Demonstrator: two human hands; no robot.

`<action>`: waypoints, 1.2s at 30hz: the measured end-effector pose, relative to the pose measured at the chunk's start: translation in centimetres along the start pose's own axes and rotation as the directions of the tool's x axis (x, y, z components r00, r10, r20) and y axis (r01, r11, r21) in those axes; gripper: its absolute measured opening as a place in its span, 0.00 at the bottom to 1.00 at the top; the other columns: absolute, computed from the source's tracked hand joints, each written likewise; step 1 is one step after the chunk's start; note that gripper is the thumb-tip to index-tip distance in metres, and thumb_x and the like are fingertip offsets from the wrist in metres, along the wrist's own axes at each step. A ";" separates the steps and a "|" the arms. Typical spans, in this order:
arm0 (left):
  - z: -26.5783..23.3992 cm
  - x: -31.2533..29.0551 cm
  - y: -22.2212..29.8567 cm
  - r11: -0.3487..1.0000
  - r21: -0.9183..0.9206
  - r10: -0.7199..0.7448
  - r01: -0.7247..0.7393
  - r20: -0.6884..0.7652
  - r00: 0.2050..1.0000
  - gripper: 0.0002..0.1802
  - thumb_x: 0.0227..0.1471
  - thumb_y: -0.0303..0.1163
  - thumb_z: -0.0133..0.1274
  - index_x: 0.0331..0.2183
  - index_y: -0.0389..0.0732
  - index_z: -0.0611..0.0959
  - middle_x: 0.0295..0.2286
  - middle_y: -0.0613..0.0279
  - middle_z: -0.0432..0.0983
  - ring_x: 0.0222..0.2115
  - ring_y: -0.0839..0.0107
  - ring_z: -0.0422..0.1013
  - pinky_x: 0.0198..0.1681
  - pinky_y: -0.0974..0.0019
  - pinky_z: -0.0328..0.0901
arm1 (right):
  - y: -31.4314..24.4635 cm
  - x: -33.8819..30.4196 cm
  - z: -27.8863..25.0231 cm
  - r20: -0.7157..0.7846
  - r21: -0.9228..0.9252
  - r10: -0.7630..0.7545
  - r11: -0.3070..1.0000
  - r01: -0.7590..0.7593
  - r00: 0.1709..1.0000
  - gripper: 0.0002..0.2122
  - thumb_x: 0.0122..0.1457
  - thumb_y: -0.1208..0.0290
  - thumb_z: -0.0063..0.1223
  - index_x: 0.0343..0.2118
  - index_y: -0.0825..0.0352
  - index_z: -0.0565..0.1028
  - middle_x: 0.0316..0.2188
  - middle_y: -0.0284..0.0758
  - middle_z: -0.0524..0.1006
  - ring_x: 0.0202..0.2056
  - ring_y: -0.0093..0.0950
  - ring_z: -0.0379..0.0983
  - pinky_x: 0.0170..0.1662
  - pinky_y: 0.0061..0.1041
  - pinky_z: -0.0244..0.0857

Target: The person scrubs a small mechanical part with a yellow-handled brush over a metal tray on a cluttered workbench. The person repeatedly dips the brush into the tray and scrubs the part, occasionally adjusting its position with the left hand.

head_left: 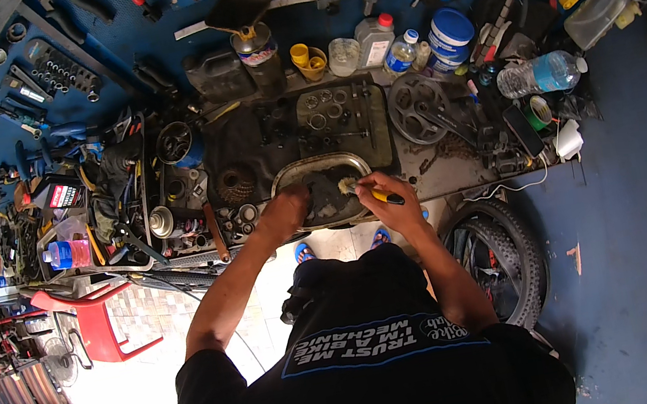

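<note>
Wide head-worn fisheye, looking steeply down, black shirt [373, 395] near, workbench [421, 171] beyond

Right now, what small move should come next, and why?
Probably ease the brush leftward, toward the left hand: the right hand grips it with the bristles over the tray, and a gap separates them from the left hand. What that hand may hold is too dark to tell.

My right hand [400, 206] held a yellow-handled brush [388, 196] over a metal-rimmed tray [317, 162], my left hand [287, 211] was at its left side, and a crankset [420, 106] lay farther right on the tabletop [422, 160]
</note>
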State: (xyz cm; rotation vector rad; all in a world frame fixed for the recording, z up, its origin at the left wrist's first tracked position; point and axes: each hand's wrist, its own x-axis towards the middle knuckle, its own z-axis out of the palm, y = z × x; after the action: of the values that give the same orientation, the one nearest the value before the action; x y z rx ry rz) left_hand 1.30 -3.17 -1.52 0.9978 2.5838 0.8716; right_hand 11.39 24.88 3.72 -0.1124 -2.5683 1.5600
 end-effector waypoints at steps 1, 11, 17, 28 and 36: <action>-0.2 0.2 0.2 0.994 -0.105 -0.041 0.039 -0.020 0.999 0.12 0.57 0.19 0.58 0.44 0.36 0.84 0.37 0.46 0.83 0.39 0.51 0.84 0.43 0.54 0.77 | -0.1 0.0 0.0 -0.001 -0.013 0.014 1.000 -0.014 1.000 0.14 0.68 0.59 0.67 0.47 0.63 0.85 0.37 0.37 0.89 0.42 0.31 0.88 0.47 0.30 0.76; -0.6 1.0 0.9 0.928 -0.363 -0.169 0.088 -0.198 0.966 0.12 0.59 0.24 0.64 0.45 0.34 0.86 0.37 0.49 0.87 0.35 0.58 0.84 0.40 0.57 0.77 | -0.5 0.3 0.6 -0.025 0.057 -0.017 0.998 0.018 1.000 0.11 0.66 0.61 0.69 0.45 0.62 0.84 0.37 0.36 0.88 0.40 0.31 0.86 0.47 0.30 0.76; -0.2 1.9 2.8 0.766 -0.613 -0.295 0.191 -0.072 0.953 0.10 0.66 0.27 0.58 0.45 0.30 0.85 0.33 0.55 0.86 0.31 0.71 0.83 0.31 0.65 0.78 | -1.4 2.0 2.4 0.133 0.411 0.109 0.898 -0.155 0.985 0.15 0.72 0.62 0.65 0.47 0.72 0.82 0.35 0.31 0.86 0.37 0.14 0.77 0.41 0.19 0.70; 0.0 2.1 4.2 0.648 -0.725 -0.396 0.235 -0.056 0.917 0.16 0.72 0.35 0.57 0.43 0.29 0.84 0.29 0.57 0.85 0.25 0.75 0.80 0.29 0.70 0.75 | -2.1 2.0 2.0 0.007 0.246 0.072 0.967 -0.072 0.997 0.12 0.72 0.63 0.65 0.44 0.69 0.83 0.32 0.29 0.85 0.35 0.12 0.75 0.38 0.19 0.69; 1.0 2.2 3.2 0.659 -0.736 -0.352 0.156 -0.118 0.928 0.10 0.67 0.28 0.60 0.43 0.30 0.82 0.31 0.58 0.84 0.30 0.75 0.81 0.32 0.67 0.79 | -2.4 1.9 1.3 0.027 0.116 0.194 0.974 -0.196 0.981 0.14 0.70 0.59 0.66 0.43 0.67 0.83 0.33 0.31 0.87 0.37 0.16 0.81 0.42 0.24 0.73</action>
State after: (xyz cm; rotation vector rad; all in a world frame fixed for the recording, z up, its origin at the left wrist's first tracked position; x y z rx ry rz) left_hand 1.76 0.59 -0.39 0.2827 2.1148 1.8129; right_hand 9.37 22.89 5.37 -0.3513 -2.5351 1.7818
